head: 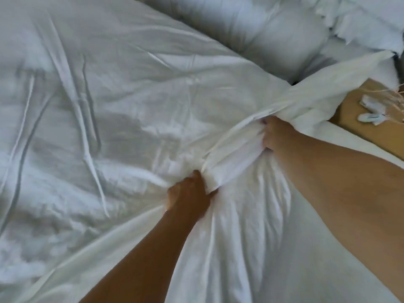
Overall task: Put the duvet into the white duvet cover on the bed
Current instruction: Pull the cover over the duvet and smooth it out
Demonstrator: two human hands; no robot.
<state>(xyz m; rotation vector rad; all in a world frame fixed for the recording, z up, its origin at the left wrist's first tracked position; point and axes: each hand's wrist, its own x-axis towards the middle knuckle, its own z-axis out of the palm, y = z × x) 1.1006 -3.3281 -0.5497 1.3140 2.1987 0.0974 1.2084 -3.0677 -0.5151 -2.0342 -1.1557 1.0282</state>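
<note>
1. the white duvet cover (122,101) lay spread and creased over most of the bed (317,270), from the near left up toward the pillows (273,29) at the far right.
2. the duvet could not be told apart from the cover for sure; the lumpy, mottled look under the cloth on the left suggested that much of it was already inside (a judgement only).
3. the left hand (189,193) was closed in a fist round a bunch of the cloth, and creases fanned out from it toward the person.
4. the right hand (274,136), farther up and to the right, had its fingers curled into the same gathered fold (236,149).
5. that fold ran as one long ridge from the left hand, through the right hand, and on up to a loose corner (371,62) at the right edge of the bed, next to a wooden surface (376,127).
6. so the corner lay beyond the right hand, along the line of the ridge, and the right hand was the nearer of the two.
7. the step looked like working the filling toward that corner; the next move probably called for a pull or shake along the ridge, while the left hand anchored the near end.
</note>
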